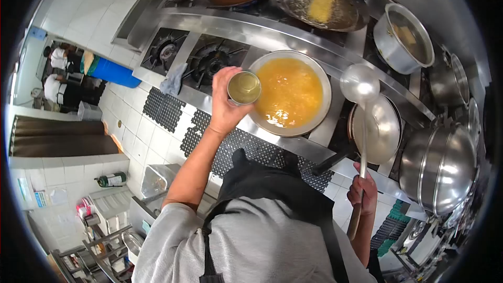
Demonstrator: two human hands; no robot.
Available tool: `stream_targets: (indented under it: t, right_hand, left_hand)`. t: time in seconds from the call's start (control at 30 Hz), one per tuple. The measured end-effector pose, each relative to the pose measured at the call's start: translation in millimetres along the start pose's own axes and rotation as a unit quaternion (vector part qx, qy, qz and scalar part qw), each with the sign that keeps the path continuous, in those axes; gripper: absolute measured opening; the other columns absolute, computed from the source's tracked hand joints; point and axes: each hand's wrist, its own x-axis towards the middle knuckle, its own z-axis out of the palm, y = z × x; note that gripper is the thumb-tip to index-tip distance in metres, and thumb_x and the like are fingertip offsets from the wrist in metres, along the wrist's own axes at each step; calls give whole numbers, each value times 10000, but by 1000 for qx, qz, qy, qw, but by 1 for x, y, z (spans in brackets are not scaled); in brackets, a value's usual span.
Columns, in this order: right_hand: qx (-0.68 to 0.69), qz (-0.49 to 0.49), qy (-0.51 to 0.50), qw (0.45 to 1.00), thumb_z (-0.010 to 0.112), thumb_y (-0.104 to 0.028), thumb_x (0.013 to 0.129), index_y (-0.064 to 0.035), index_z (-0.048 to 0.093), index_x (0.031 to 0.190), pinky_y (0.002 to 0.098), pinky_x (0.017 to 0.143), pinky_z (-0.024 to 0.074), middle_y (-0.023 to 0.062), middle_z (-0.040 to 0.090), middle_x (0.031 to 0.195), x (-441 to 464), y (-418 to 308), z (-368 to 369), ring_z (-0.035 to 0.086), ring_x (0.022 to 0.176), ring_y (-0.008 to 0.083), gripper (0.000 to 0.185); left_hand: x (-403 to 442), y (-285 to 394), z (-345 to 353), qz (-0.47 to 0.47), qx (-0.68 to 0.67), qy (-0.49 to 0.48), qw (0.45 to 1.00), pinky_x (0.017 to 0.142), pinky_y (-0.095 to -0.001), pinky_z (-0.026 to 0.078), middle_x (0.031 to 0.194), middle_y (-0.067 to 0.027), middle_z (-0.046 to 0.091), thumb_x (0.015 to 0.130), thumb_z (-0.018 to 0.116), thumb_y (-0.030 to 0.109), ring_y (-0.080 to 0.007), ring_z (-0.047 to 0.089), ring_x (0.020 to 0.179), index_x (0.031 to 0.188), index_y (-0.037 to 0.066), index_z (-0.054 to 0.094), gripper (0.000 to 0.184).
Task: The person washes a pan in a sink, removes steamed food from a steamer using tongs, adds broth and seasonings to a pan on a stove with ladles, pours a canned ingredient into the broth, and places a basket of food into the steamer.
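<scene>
My left hand (224, 106) is wrapped around a small metal cup (229, 88) that holds a pale yellowish liquid. The cup is at the left edge of a wide round pan (327, 99), which contains a shiny orange-yellow liquid (288, 89). Over on the right, my right hand (363, 193) grips the long handle of a ladle (360, 85). The ladle's large round metal bowl is raised above the stove, to the right of the wide pan. Partly behind the ladle's shaft sits a frying pan (385, 139) with a black handle.
Bare burners (215, 63) are left of the wide pan, with a grey cloth (174, 79) at the stove's edge. Along the back are a wok (346, 10) with a yellow block in bubbling liquid and a tall pot (401, 57). A large steel pot (437, 170) stands at right.
</scene>
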Motion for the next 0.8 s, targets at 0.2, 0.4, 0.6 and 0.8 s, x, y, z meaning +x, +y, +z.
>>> stream_targets:
  t: [0.2,0.4,0.6,0.8]
  right_hand:
    - [-618,-153,124,761,601,-35,904,54,542,1387,336,771,533,175,694,974,39,70,122,678,805,245,495]
    - [-801,-249,158,521,655,-77,903,-2,530,1421,470,935,505,283,638,1279,112,177,118,632,1134,455,538]
    - [-845,-211,156,467,690,-137,922,-41,457,1481,474,909,526,304,615,1312,139,184,102,649,1119,455,614]
    - [-774,12,296,559,715,-149,905,-69,402,1521,467,945,542,249,622,1336,151,187,148,678,1091,410,695]
  left_hand:
    - [-42,-96,-134,-43,44,112,992,1061,-420,433,1277,-139,538,614,863,47,-324,542,1204,1298,42,526,762]
    - [-153,-205,-294,-206,96,224,948,1043,-416,417,1230,-150,542,660,865,155,-323,528,1179,1303,47,528,735]
    - [-314,-282,-439,-322,175,373,852,1056,-349,444,1286,-115,544,739,877,137,-225,544,1209,1352,14,477,742]
    - [-457,-301,-555,-439,308,435,723,1076,-384,421,1297,-187,540,676,897,229,-295,551,1205,1358,-51,462,857]
